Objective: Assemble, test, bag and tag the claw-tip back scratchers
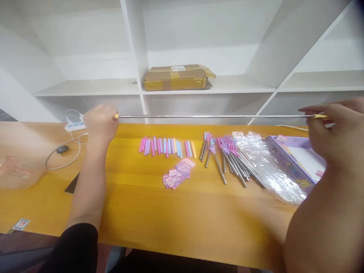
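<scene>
A telescopic back scratcher (212, 116), its thin metal rod drawn out long, stretches level between my two hands above the table's back edge. My left hand (101, 120) is closed in a fist around its yellow left end. At the other side, my right hand (337, 129) pinches the yellow right end, partly hidden by the fingers. Below the rod, several pink, purple, blue and yellow handle sleeves (160, 146) lie in a row. Several shorter back scratchers (236, 161) with hand-shaped pink, purple and blue heads are piled to their right. Small printed cards (178, 173) lie nearer me.
Clear plastic bags (273, 170) lie beside a purple printed box (292, 163) at right. A power strip (75, 126) and a cable with a black round piece (61, 149) are at left. Behind the table, a taped cardboard box (178, 78) sits on the white shelf (241, 84).
</scene>
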Demonstrator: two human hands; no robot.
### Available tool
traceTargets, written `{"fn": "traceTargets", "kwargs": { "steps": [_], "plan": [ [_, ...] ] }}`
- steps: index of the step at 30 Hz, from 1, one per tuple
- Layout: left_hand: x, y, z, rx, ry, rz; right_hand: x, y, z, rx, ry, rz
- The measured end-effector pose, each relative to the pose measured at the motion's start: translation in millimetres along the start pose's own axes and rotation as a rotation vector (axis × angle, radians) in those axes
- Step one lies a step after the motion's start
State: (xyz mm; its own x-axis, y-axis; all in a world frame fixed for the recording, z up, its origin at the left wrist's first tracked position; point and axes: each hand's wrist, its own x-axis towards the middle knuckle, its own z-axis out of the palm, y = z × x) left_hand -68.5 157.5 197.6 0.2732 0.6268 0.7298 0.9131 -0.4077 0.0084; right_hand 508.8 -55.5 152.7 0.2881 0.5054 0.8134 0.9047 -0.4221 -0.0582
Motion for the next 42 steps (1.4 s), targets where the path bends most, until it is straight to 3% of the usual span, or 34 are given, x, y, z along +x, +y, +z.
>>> {"fn": "traceTargets", "kwargs": {
  "steps": [3, 8, 13, 15, 19, 21, 27, 32, 37, 40, 42],
  "plan": [
    [0, 1, -4.2, 0.061, -0.021, -0.015, -1, 4, 0, 0.133, -0.045, -0.083],
    [1, 0, -5.7, 0.103, -0.026, -0.028, -3, 2, -2, 0.216, 0.022, -0.246],
    [0, 0, -4.5, 0.137, -0.136, -0.064, -4, -9, -3, 0.172, 0.052, -0.198],
    [0, -1, -7.3, 0.128, -0.166, -0.071, -1, -9, -5, 0.192, -0.066, -0.121],
    [1, -2, -16.9, 0.093, -0.197, -0.042, 10, -7, -6, 0.167, -0.578, 0.169],
    [1, -3, -19.6, 0.089, -0.192, -0.043, 14, -6, -3, 0.106, -0.691, 0.221],
    [0, -5, -10.1, 0.121, -0.181, -0.026, 10, -13, 4, 0.079, -0.563, 0.126],
    [-3, -6, -0.2, 0.171, -0.193, -0.03, 6, -24, 0, 0.118, -0.476, 0.199],
    [0, -8, 3.3, 0.21, -0.217, -0.04, 11, -19, 7, 0.219, -0.371, 0.264],
    [-6, 14, 7.7, 0.22, -0.285, -0.029, 9, -39, 10, 0.211, -0.296, 0.204],
    [-18, 50, 12.7, 0.222, -0.402, 0.012, 0, -78, 9, 0.206, -0.316, 0.126]
  ]
}}
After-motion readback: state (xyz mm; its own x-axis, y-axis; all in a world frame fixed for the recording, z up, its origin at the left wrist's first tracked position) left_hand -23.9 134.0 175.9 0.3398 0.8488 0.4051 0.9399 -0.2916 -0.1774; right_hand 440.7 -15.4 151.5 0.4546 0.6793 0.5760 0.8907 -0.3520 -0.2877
